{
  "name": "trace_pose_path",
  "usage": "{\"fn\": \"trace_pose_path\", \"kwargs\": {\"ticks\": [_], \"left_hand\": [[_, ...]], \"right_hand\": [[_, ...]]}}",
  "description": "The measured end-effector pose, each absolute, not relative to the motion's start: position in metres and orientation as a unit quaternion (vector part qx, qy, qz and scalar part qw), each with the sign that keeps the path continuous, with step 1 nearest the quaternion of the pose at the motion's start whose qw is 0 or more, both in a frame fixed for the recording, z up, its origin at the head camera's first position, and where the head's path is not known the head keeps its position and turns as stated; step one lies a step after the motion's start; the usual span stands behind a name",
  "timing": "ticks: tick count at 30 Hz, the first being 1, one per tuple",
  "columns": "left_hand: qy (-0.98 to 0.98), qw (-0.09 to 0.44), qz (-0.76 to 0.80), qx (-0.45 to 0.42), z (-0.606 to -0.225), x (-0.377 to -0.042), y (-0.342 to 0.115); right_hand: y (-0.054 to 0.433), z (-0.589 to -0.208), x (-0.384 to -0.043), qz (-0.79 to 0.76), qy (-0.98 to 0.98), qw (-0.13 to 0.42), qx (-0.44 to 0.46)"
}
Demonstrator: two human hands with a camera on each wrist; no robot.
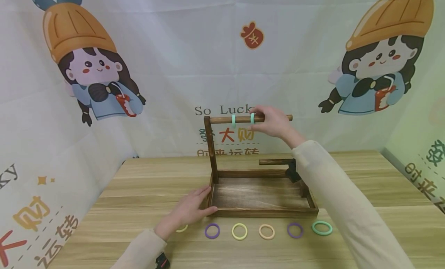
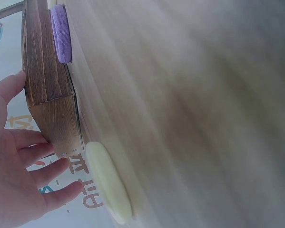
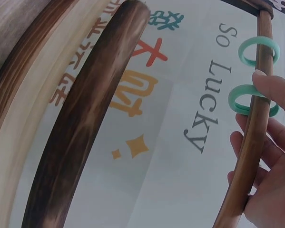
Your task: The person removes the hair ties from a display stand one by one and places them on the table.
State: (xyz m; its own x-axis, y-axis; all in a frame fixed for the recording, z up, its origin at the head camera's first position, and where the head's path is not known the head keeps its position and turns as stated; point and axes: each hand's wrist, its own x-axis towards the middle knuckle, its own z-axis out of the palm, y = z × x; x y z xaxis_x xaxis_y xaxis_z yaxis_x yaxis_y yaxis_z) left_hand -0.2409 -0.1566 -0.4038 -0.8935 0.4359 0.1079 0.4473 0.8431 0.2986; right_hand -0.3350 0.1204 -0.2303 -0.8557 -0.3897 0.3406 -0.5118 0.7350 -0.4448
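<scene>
My right hand (image 1: 272, 122) is at the upper rod (image 1: 219, 120) of a dark wooden rack. Its thumb and fingertips pinch a mint green hair tie (image 3: 239, 97) that hangs round that rod. A second mint green hair tie (image 3: 247, 51) circles the rod further along, toward the upright post (image 1: 210, 149). Low at the left, my left hand (image 1: 187, 209) rests against the front left corner of the rack's tray base (image 1: 264, 212). Its fingers are spread and fairly straight in the left wrist view, with the wooden corner (image 2: 56, 118) beside them.
In front of the rack lies a row of hair ties: yellow (image 1: 239, 231), purple (image 1: 212, 231), peach (image 1: 266, 232), another purple (image 1: 295, 230) and green (image 1: 322, 228). A yellow one (image 2: 109, 183) is partly behind my left hand. A shorter lower rod (image 1: 274, 162) sticks out leftward below my right forearm.
</scene>
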Motion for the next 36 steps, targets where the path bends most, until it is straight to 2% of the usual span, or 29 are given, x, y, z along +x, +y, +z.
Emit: {"fn": "trace_pose_path", "kwargs": {"ticks": [36], "left_hand": [[-0.958, 0.020, -0.162, -0.236, -0.403, -0.240, -0.156]], "right_hand": [[0.165, -0.231, -0.332, 0.361, -0.899, 0.120, 0.217]]}}
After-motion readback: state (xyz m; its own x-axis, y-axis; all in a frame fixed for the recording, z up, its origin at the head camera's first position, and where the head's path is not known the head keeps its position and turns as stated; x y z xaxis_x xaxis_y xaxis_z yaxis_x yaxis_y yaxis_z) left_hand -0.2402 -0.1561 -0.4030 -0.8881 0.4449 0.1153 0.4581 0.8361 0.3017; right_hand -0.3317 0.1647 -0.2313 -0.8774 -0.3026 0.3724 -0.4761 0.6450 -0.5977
